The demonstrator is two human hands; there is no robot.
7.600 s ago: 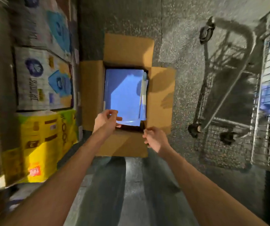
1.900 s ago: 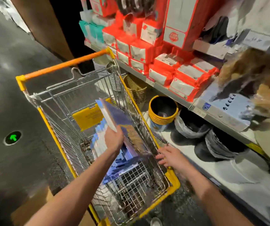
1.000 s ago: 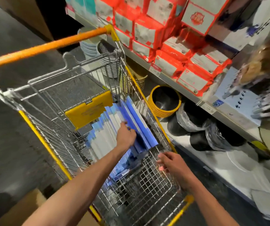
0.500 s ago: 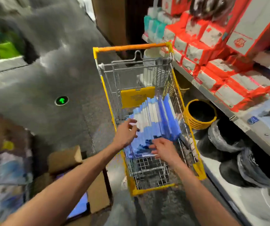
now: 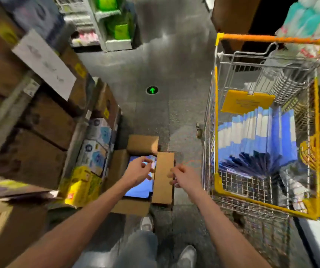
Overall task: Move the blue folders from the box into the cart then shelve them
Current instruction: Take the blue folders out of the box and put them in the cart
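- Head view: my left hand [image 5: 139, 171] hovers over the blue folders [image 5: 139, 189] lying flat in the box [image 5: 163, 182], fingers curled. Whether it has a grip is too blurred to call.
- Right hand [image 5: 182, 177] hangs loosely curled above the box's flap, holding nothing.
- Fanned folders [image 5: 255, 136] stand in the cart [image 5: 217, 113].
- Light, slick, floppy, I reckon: pinch the stack at both edges.

box [image 5: 163, 180]: brown cardboard, on the floor left of the cart, flaps folded out
box folders [image 5: 138, 188]: blue, lying flat inside
cart [image 5: 218, 182]: wire, yellow rim, orange handle, upright
cart folders [image 5: 261, 144]: blue, fanned stack leaning in the basket
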